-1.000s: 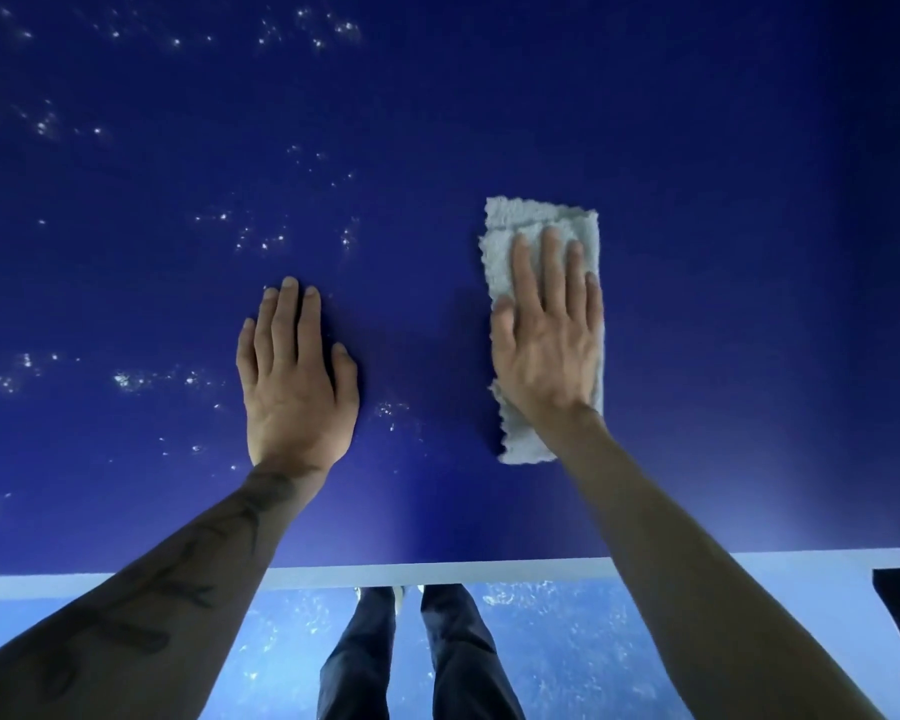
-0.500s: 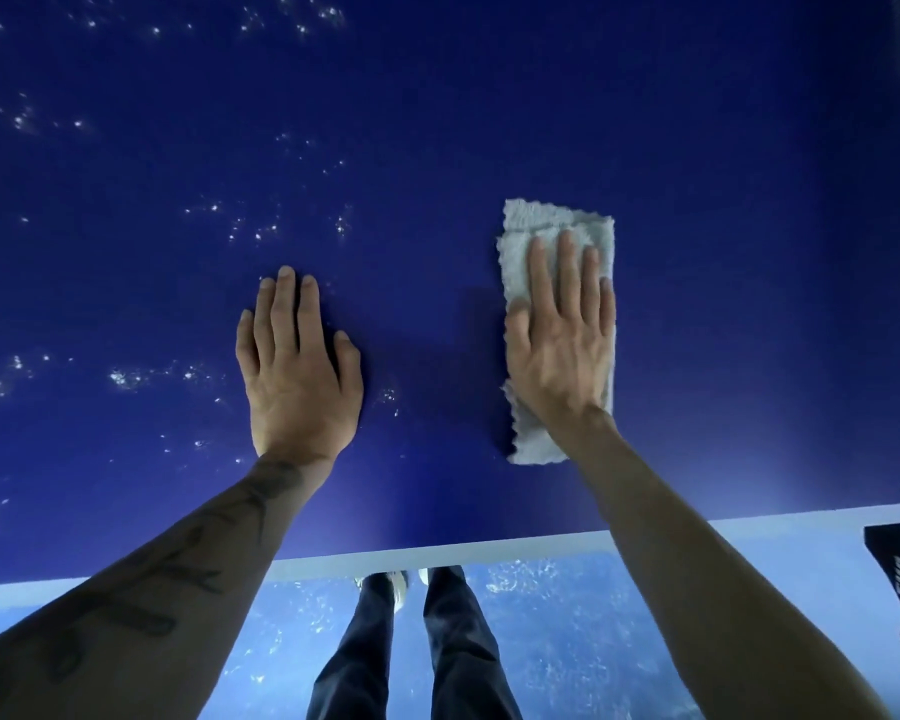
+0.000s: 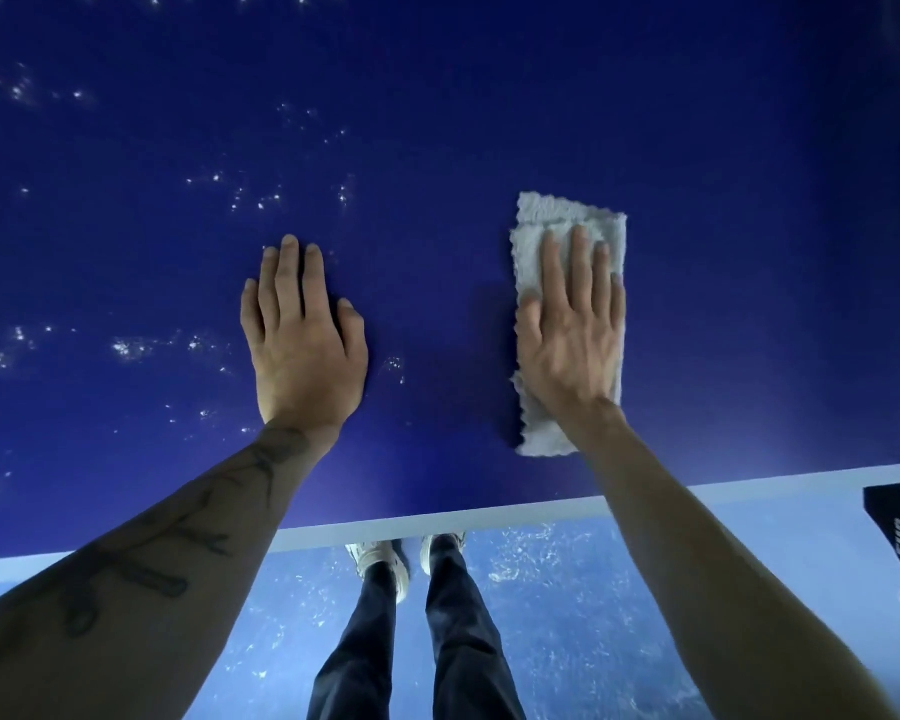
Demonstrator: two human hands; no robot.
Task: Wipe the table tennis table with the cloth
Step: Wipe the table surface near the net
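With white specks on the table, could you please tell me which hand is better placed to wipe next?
Likely right: the right hand lies flat on the cloth; the left hand rests on bare table.

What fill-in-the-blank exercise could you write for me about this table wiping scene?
1. The right hand presses flat on a pale ____.
2. The left hand rests on the bare table and holds ____.
3. Most white specks lie to the ____ of both hands.
Missing words: cloth; nothing; left.
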